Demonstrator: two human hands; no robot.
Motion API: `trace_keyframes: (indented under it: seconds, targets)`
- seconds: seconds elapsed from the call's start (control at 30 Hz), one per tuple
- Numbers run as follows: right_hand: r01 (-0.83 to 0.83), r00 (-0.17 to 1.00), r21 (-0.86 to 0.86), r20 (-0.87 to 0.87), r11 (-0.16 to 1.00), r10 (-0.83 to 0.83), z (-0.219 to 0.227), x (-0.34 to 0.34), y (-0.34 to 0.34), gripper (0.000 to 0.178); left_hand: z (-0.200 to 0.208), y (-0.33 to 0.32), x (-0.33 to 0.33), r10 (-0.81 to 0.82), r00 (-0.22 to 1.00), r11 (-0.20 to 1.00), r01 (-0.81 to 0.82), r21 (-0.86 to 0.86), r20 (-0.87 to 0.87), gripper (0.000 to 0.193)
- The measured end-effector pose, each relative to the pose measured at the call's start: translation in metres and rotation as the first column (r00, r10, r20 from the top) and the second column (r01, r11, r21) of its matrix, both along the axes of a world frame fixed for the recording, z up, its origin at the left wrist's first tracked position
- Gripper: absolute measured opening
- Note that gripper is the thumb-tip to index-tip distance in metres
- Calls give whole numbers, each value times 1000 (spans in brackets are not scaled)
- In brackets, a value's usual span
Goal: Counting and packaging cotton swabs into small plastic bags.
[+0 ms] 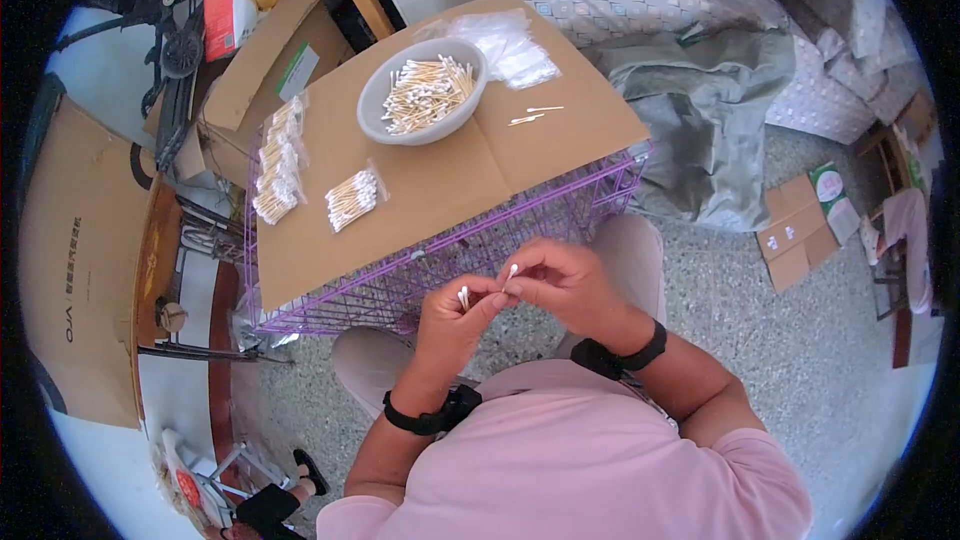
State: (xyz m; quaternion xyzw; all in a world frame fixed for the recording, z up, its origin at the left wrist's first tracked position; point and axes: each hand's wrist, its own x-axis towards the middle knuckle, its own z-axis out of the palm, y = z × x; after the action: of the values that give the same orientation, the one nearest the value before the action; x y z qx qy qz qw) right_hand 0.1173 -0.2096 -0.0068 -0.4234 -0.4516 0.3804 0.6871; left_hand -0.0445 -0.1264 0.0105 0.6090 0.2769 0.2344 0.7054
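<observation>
Close together in front of my body, both hands are closed on cotton swabs. My left hand (455, 318) pinches a few cotton swabs (463, 297), their white tips showing above the fingers. Between the thumb and fingers of my right hand (560, 285) is one cotton swab (513, 271), tip up; its stick is mostly hidden. Beyond them on the cardboard-topped table stands a grey-white bowl (372, 120) heaped with loose cotton swabs (425, 95). A filled clear bag of swabs (352, 200) lies nearer, left of the bowl.
More filled swab bags (280, 162) lie in a row along the table's left edge. Flat clear bags (505, 45) and a few loose swabs (525, 120) are at the right. A purple wire cage (450, 252) supports the cardboard (430, 195). Grey cloth (700, 110) hangs at right; a person's foot (310, 475) shows lower left.
</observation>
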Motion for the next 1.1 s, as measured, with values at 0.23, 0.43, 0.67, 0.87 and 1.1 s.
trace_keyframes:
  seconds: [0.23,0.43,0.67,0.87,1.1]
  targets:
    - [41,973,-56,229,998,-27,-2,2,0,12,11,12,0,103,974,845,21,534,-200,16]
    - [-34,917,-94,393,995,68,-5,9,-1,11,49,19,20,45,989,557,94,825,-142,18]
    - [115,914,-79,399,990,-75,-16,24,-11,11,46,25,36,-65,959,495,271,825,-276,14]
    - [225,952,-61,228,973,-205,-22,41,-20,11,38,19,48,13,959,560,228,797,-284,10]
    - [142,986,-38,-82,989,-145,-13,42,-24,8,9,5,53,-40,937,776,248,580,-348,8]
